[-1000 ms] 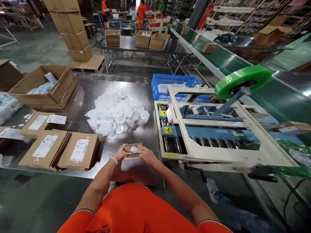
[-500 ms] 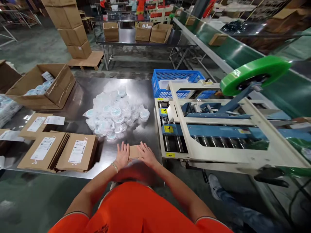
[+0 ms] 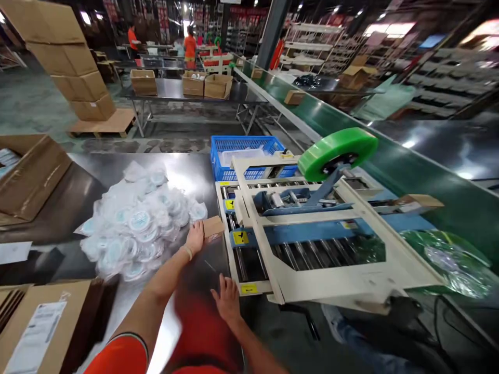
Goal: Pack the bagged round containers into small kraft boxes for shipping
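A small brown cardboard box [image 3: 212,227] lies at the right edge of the metal table, close to the infeed of the tape-sealing machine [image 3: 253,236]. My left hand [image 3: 195,237] grips the box's left end. Lower down, by the machine's near corner, my right hand [image 3: 227,300] is open with fingers spread and holds nothing. Left of my left hand spreads a pile of clear plastic bags with round white and pale-blue items [image 3: 140,221].
Flat labelled cartons [image 3: 74,322] are stacked at lower left, below an open carton [image 3: 33,176]. A blue crate [image 3: 216,156] stands behind the machine, which carries a green tape roll [image 3: 339,148]. A green conveyor belt [image 3: 323,117] runs along the right. Another person's leg [image 3: 343,327] shows below.
The small box has moved right, toward the machine, with my left hand on it. My right hand has let go of it and come away. The view has turned right.
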Available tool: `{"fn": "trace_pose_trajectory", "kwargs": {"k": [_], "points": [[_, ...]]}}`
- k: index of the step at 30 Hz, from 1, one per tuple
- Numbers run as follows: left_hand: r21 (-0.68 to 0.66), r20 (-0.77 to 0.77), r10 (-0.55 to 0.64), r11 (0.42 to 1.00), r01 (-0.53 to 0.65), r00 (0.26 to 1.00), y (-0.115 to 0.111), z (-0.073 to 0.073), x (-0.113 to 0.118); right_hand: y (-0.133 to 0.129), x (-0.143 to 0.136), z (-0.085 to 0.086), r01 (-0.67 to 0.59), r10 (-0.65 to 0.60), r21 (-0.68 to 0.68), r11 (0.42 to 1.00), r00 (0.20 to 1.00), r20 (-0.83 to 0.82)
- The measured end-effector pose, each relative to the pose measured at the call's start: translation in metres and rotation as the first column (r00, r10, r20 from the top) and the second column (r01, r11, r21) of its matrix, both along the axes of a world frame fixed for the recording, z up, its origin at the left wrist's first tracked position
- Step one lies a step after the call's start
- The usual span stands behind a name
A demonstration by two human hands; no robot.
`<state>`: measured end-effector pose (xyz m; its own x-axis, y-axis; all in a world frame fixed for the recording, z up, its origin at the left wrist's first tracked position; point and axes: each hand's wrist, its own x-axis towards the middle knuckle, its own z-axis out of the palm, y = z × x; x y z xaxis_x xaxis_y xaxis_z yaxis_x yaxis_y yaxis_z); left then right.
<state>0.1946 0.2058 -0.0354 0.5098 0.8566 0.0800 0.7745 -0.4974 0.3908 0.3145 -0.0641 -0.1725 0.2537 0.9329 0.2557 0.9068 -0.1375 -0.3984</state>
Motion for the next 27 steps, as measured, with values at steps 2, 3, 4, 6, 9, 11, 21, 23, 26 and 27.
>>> {"fn": "trace_pose_trajectory", "kwargs": {"k": [2, 3, 4, 6, 9, 11, 21, 23, 26, 27], "points": [[-0.021, 0.037, -0.035, 0.999, 0.036, 0.999, 0.025, 0.001, 0.04, -0.005, -0.001, -0.011, -0.003, 0.003, 0.008, 1.0, 1.0, 0.022], [-0.032, 0.054, -0.056, 0.998, 0.058, 0.997, 0.033, 0.002, 0.061, -0.006, -0.001, -0.014, -0.006, 0.006, -0.006, 1.0, 1.0, 0.023], [-0.044, 0.073, -0.078, 0.996, 0.081, 0.994, 0.039, 0.003, 0.082, -0.007, -0.001, -0.015, -0.012, 0.013, -0.033, 0.999, 1.0, 0.019], [-0.072, 0.116, -0.108, 0.991, 0.117, 0.987, 0.04, 0.005, 0.123, -0.007, 0.0, -0.012, -0.032, 0.032, -0.117, 0.993, 0.999, -0.004], [-0.134, 0.191, -0.095, 0.983, 0.122, 0.977, 0.016, 0.006, 0.156, -0.001, 0.005, 0.002, -0.08, 0.068, -0.22, 0.972, 0.996, -0.062], [-0.178, 0.302, -0.064, 0.976, 0.122, 0.951, -0.015, 0.007, 0.146, 0.003, 0.009, 0.012, -0.107, 0.087, -0.224, 0.969, 0.991, -0.099], [0.017, 0.16, 0.574, 0.812, -0.584, 0.803, -0.176, 0.078, -0.243, 0.044, -0.018, 0.042, -0.081, 0.022, -0.138, 0.987, 0.924, -0.382], [0.084, 0.014, 0.81, 0.583, -0.808, 0.586, -0.202, 0.1, -0.322, 0.058, -0.073, 0.06, -0.262, 0.139, -0.139, 0.955, 0.81, -0.57], [0.128, -0.198, 0.955, 0.248, -0.96, 0.22, -0.228, 0.12, -0.399, 0.065, -0.181, 0.093, -0.568, 0.295, -0.097, 0.817, 0.557, -0.776], [0.113, -0.254, 0.954, 0.192, -0.975, 0.158, -0.232, 0.123, -0.413, 0.064, -0.216, 0.102, -0.645, 0.317, -0.096, 0.758, 0.493, -0.81]]}}
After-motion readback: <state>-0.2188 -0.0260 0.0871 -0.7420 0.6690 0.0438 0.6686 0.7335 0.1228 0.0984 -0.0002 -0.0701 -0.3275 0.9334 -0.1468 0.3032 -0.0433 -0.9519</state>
